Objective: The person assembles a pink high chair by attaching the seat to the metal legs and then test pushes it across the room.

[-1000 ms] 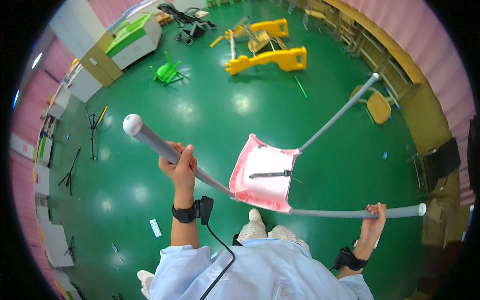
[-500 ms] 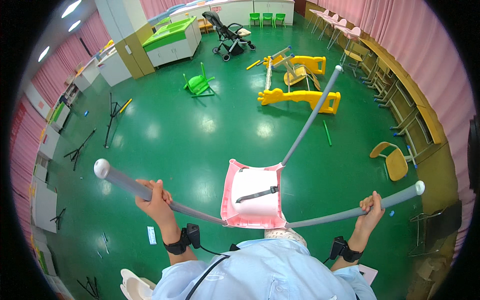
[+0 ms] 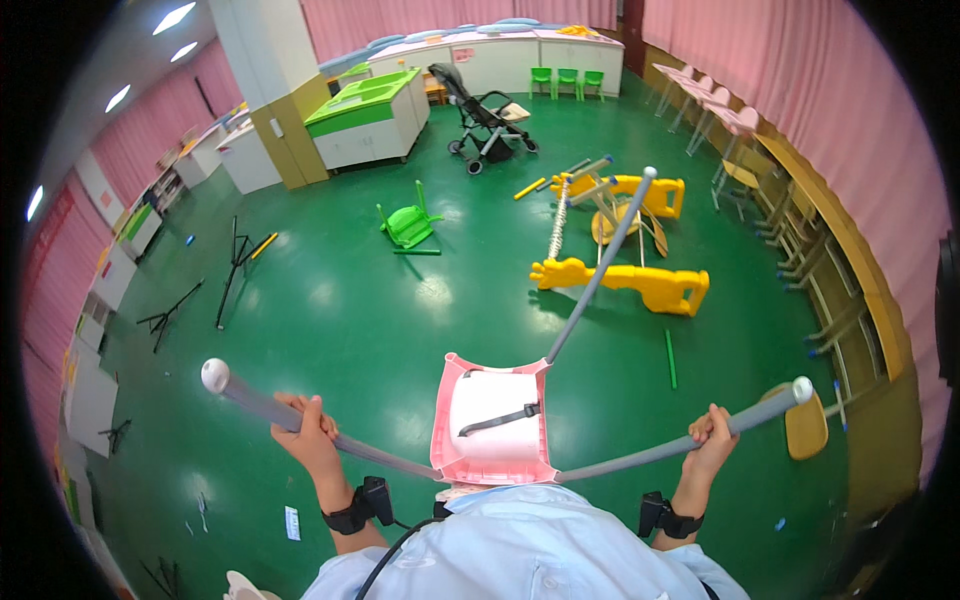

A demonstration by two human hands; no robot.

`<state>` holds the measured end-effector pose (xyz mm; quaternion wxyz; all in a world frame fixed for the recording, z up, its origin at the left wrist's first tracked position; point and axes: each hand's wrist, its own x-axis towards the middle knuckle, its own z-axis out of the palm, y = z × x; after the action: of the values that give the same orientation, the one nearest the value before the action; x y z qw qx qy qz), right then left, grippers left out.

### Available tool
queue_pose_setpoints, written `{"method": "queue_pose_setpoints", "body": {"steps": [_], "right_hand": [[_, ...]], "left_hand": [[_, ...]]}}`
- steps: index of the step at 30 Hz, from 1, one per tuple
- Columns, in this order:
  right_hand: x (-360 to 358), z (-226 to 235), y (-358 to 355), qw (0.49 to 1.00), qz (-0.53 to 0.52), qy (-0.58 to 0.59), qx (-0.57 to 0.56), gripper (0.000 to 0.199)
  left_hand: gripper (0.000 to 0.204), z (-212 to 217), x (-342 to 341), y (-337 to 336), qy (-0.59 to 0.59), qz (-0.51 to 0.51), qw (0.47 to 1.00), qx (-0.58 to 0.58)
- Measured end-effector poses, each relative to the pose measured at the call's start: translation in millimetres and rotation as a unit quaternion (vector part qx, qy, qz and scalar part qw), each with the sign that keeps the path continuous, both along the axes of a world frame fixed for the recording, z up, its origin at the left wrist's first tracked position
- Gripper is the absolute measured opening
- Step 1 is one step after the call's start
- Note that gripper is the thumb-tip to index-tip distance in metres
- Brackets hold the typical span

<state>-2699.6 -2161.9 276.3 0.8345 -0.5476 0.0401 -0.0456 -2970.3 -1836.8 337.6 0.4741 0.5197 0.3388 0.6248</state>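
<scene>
Close in front of my body is a pink-and-white high chair (image 3: 500, 395), with the underside of its seat facing up. A black strap (image 3: 500, 421) crosses that underside. Three grey tube legs with white end caps spread from its corners. My left hand (image 3: 312, 440) is closed around the left leg (image 3: 385, 455), partway along it. The right leg (image 3: 630, 461) is gripped by my right hand (image 3: 712, 440), nearer its capped end. Nobody holds the far leg (image 3: 600, 270), which points away to the right. A fourth leg does not show.
Beyond the high chair, a yellow play frame (image 3: 620, 280) lies on the green floor with a tipped wooden chair among its parts. A small green chair (image 3: 408, 227) is overturned farther left. Black stands (image 3: 235, 270) lie left; a wooden chair (image 3: 808, 430) is at right. A stroller (image 3: 485, 120) stands behind.
The view has tipped up, so the room sits lower in it. The high chair is closer to my body, its right leg turned inward with my right hand. Both hands keep their hold.
</scene>
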Motion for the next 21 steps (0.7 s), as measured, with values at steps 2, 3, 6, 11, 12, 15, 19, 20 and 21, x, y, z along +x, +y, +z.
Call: {"method": "queue_pose_setpoints", "body": {"steps": [2, 3, 6, 11, 12, 15, 19, 20, 21], "right_hand": [[27.5, 4.5, 31.8, 1.0, -0.002, -0.002, -0.011, 0.034], [41.0, 5.2, 51.6, 1.0, 0.006, -0.01, -0.017, 0.034], [83.6, -2.8, 106.8, 0.998, 0.012, -0.024, -0.055, 0.033], [153.8, -7.1, 196.0, 0.999, 0.01, -0.032, -0.041, 0.033], [167.6, -3.0, 214.9, 0.999, 0.006, -0.027, -0.044, 0.033], [209.7, 12.2, 278.4, 0.998, 0.001, -0.04, -0.054, 0.033], [268.7, 31.2, 354.9, 0.996, 0.024, -0.083, -0.039, 0.032], [284.6, 31.1, 370.6, 0.996, 0.023, -0.082, -0.037, 0.032], [301.3, 30.7, 385.4, 0.996, 0.026, -0.076, -0.028, 0.031]], "left_hand": [[0.022, -8.1, 19.2, 31.0, -0.007, 0.009, 1.0, -0.008], [0.023, -13.1, 28.3, 48.1, -0.011, 0.012, 1.0, -0.017], [0.023, -40.8, 65.0, 101.9, -0.022, 0.001, 0.998, -0.054], [0.023, -51.1, 140.5, 201.1, -0.042, -0.006, 0.998, -0.039], [0.023, -51.9, 155.4, 221.6, -0.038, -0.015, 0.998, -0.045], [0.024, -39.8, 204.3, 280.1, -0.054, -0.014, 0.996, -0.066], [0.025, -31.0, 264.9, 349.1, -0.066, 0.05, 0.992, -0.094], [0.025, -35.4, 276.3, 366.5, -0.073, 0.04, 0.994, -0.068], [0.024, -37.4, 291.3, 383.0, -0.079, 0.029, 0.996, -0.041]]}}
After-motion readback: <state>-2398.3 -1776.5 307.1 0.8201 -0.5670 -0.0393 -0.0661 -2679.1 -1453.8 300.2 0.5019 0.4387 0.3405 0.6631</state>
